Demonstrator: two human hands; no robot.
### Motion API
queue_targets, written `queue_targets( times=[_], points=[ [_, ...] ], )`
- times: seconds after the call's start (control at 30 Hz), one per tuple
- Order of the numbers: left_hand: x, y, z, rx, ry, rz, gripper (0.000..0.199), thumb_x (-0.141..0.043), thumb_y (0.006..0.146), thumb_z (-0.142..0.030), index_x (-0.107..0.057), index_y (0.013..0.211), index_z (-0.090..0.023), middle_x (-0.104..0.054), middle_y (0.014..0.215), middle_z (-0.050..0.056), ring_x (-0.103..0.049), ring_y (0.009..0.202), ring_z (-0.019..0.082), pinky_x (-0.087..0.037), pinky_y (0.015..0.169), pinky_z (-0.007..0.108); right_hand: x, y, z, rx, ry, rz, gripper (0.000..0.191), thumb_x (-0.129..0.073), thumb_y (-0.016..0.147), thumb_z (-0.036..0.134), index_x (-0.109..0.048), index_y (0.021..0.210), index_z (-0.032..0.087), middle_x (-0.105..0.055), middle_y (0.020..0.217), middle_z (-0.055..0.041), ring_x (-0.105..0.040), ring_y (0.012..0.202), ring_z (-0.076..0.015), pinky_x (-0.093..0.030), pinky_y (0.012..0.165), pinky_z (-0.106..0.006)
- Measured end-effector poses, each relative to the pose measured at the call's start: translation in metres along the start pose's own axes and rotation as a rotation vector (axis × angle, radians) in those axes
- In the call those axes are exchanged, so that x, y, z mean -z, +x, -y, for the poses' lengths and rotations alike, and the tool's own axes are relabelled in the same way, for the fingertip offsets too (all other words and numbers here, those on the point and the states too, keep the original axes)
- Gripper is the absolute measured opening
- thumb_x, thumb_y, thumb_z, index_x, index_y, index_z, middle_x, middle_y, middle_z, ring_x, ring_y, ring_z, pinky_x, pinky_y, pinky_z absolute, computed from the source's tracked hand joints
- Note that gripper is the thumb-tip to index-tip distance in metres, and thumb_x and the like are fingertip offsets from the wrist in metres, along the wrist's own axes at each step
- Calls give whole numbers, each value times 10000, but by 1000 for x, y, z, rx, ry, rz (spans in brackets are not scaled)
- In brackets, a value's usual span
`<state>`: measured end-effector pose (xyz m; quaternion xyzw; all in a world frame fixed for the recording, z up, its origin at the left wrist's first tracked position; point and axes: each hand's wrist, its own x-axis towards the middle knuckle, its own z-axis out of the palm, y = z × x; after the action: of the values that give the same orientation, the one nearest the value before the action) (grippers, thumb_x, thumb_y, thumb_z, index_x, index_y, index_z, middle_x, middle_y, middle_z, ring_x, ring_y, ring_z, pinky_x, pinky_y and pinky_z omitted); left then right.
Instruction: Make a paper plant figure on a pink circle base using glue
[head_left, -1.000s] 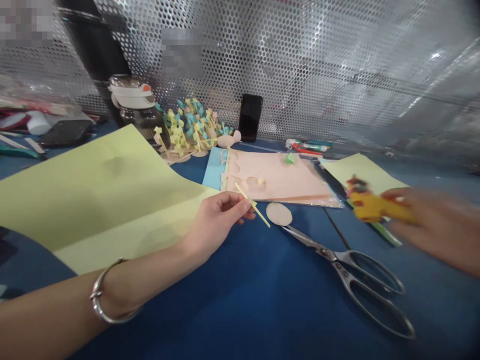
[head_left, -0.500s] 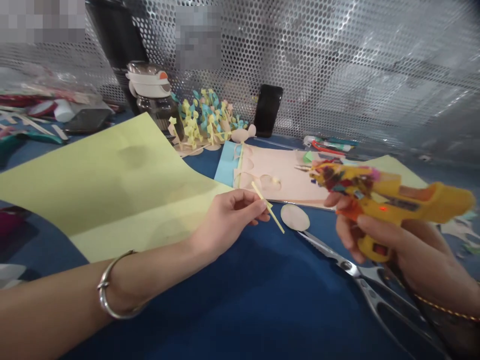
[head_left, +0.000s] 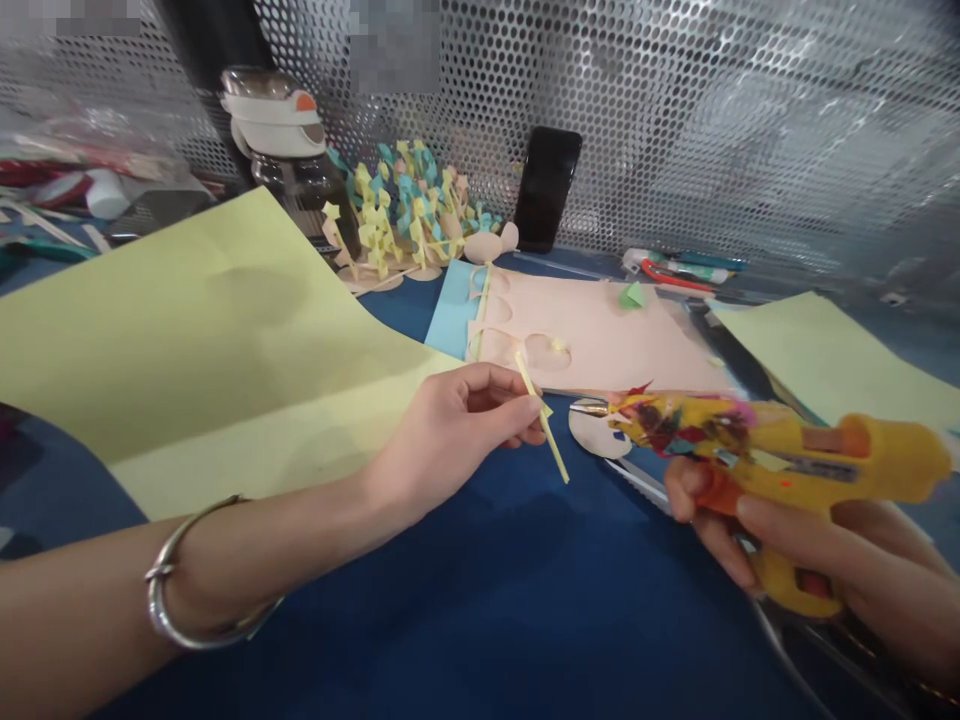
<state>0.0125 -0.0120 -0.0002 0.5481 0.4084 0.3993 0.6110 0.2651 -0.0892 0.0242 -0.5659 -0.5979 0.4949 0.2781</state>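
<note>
Between thumb and fingers, my left hand (head_left: 472, 415) pinches a thin yellow paper strip (head_left: 553, 447); a small yellow piece sticks out at its side by the thumb tip. My right hand (head_left: 810, 535) is wrapped round a yellow hot glue gun (head_left: 795, 450) with coloured scraps stuck near its nozzle. The metal nozzle points left, close to the strip but apart from it. Behind the nozzle lies a pale paper oval (head_left: 592, 430) on the blue table, partly covered. Scissors (head_left: 637, 483) lie under the glue gun and right hand, mostly hidden.
A large yellow sheet (head_left: 225, 330) spreads at left. Pink paper (head_left: 592, 335) with cut-out holes lies behind the hands. At the back stand paper-star decorations (head_left: 412, 210), a bottle (head_left: 285, 150) and a phone (head_left: 549, 188). Pens (head_left: 682, 268) and another yellow sheet (head_left: 847, 340) are at right.
The glue gun has moved down, its nozzle now level with the strip and in front of the paper oval. My left hand still pinches the strip. The view has shifted slightly.
</note>
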Motion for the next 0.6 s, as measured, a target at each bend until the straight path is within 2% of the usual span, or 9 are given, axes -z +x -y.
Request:
queue_targets(
  times=[0.17, 0.33, 0.43, 0.6],
  points=[
    [-1, -1, -1, 18, -35, -8, 129, -681, 787, -249, -592, 795, -156, -683, 676, 0, -650, 640, 111, -500, 600, 203, -5, 1, -4, -14, -60, 34, 286, -516, 875, 493, -662, 820, 254, -578, 593, -11, -570, 588, -181, -514, 622, -292],
    [-2, -2, -3, 33, -20, 10, 124, -679, 778, -246, -586, 778, -164, -687, 644, 8, -655, 630, 128, -511, 600, 226, -13, -1, -3, -24, -30, -28, 301, -540, 837, 525, -663, 817, 251, -598, 618, -17, -546, 525, -177, -501, 535, -298],
    [-2, -3, -3, 40, -21, 12, 120, -677, 778, -244, -585, 773, -167, -688, 646, 7, -656, 632, 127, -516, 597, 222, -13, 0, -2, -32, -49, -57, 310, -553, 824, 533, -666, 779, 248, -583, 562, -13, -546, 506, -178, -500, 516, -292],
    [-2, -3, -2, 34, -7, 23, 115, -672, 787, -243, -589, 775, -164, -687, 645, 9, -652, 630, 116, -521, 600, 204, -11, 1, -4, -76, -37, -35, 292, -552, 844, 504, -668, 785, 243, -620, 607, -28, -581, 528, -175, -497, 520, -266]
  ],
)
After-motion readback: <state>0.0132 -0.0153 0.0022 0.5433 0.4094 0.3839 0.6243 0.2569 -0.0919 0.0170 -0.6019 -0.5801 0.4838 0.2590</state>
